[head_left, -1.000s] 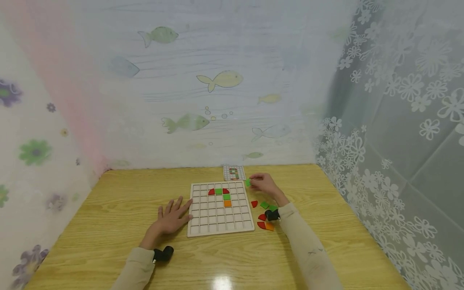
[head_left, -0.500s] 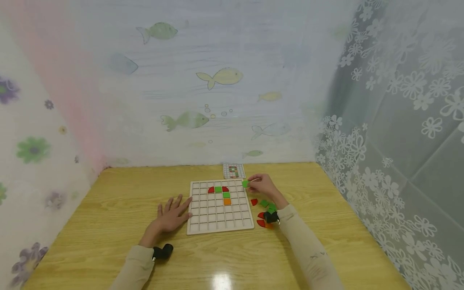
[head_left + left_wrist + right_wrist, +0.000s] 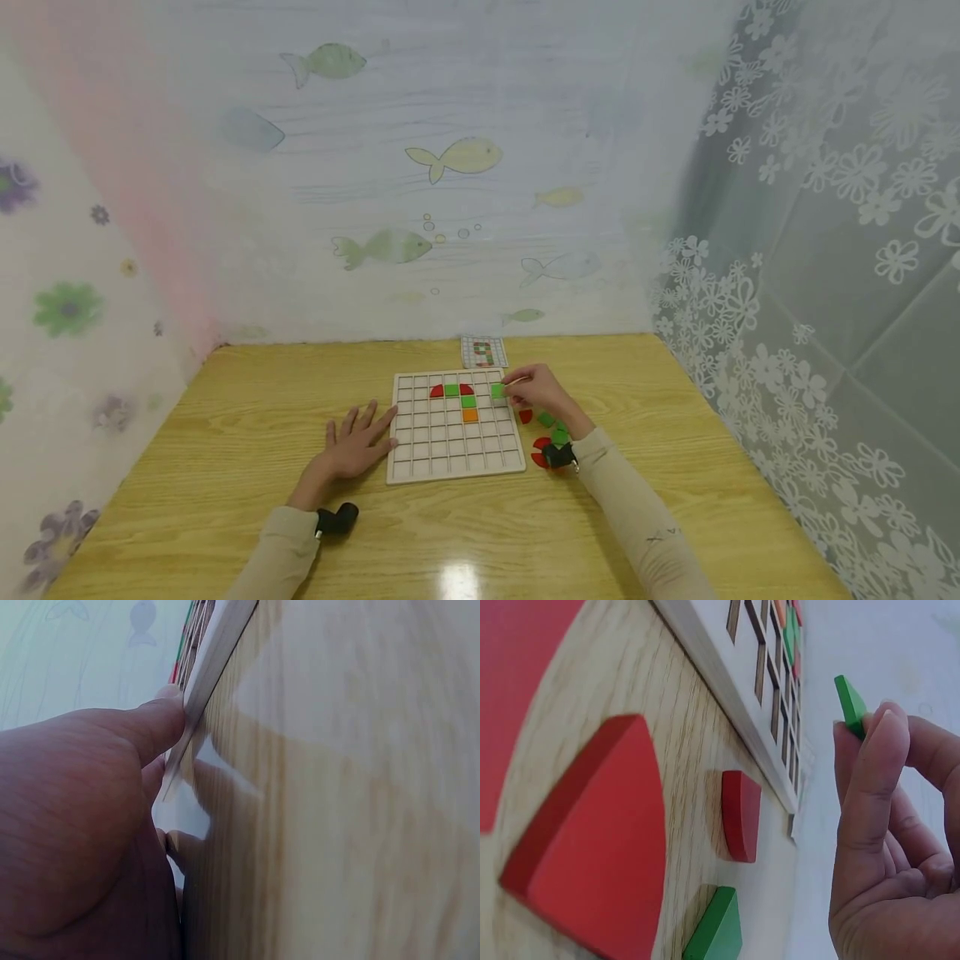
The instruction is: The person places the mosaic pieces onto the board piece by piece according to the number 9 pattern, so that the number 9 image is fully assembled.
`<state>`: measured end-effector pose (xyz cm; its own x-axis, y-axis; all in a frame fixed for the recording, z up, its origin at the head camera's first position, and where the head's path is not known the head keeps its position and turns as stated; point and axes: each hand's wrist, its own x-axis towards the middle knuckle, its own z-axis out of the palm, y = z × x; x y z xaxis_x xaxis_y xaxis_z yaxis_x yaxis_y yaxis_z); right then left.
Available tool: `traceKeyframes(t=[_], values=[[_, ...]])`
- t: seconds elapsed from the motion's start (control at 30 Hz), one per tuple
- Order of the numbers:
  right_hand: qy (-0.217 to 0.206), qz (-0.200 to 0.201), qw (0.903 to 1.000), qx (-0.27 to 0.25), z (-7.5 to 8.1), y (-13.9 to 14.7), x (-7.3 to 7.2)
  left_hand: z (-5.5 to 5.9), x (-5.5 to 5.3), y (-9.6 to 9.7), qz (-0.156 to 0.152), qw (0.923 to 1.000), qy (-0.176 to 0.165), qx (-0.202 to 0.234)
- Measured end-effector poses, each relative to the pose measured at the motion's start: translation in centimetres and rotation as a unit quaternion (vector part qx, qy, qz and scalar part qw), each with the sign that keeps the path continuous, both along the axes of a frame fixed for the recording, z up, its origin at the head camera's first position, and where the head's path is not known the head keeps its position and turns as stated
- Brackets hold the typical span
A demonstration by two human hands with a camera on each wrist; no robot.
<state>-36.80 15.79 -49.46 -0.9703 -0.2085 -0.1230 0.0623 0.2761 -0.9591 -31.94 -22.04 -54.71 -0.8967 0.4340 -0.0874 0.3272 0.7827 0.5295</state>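
My right hand [image 3: 538,390] pinches a green square tile [image 3: 498,391] between thumb and fingers, over the upper right cells of the white grid board [image 3: 427,477]. The right wrist view shows this green tile [image 3: 850,705] tilted at the fingertips, above the board's frame. Spread flat on the table, my left hand [image 3: 354,448] touches the board's left edge; its thumb [image 3: 161,724] rests against the rim. On the board lie two red quarter-round tiles [image 3: 437,392], two green squares [image 3: 468,402] and an orange square [image 3: 470,416], forming a hook shape.
Loose red [image 3: 526,416] and green tiles [image 3: 546,420] lie on the wooden table [image 3: 225,433] right of the board, partly hidden by the right wrist camera [image 3: 558,455]. A printed pattern card [image 3: 483,352] lies behind the board. Walls stand at the back and sides.
My right hand has moved left and slightly toward me, bringing the green tile from beside the board to over its upper right cells. My left hand has stayed in place.
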Motion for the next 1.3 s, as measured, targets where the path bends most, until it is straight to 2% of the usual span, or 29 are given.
traceKeyframes(t=[0.23,0.47,0.93,1.13,1.3], values=[[0.017,0.027,0.9988,0.036,-0.1,-0.6,0.1,0.3,0.0,-0.1,0.003,1.0,-0.001,0.003],[0.034,0.068,0.9961,0.044,-0.1,-1.7,0.6,0.9,0.3,0.1,0.002,0.9999,-0.003,0.011],[0.022,0.07,0.9955,0.06,-0.9,-3.3,1.7,1.1,0.3,0.1,-0.003,0.9999,-0.011,0.007],[0.043,0.072,0.9932,0.081,-1.0,-4.5,2.0,0.8,0.3,0.0,-0.001,0.9999,-0.01,-0.005],[0.064,0.073,0.9897,0.105,-1.1,-5.5,2.1,1.1,0.5,0.0,-0.004,0.9998,-0.017,0.008]])
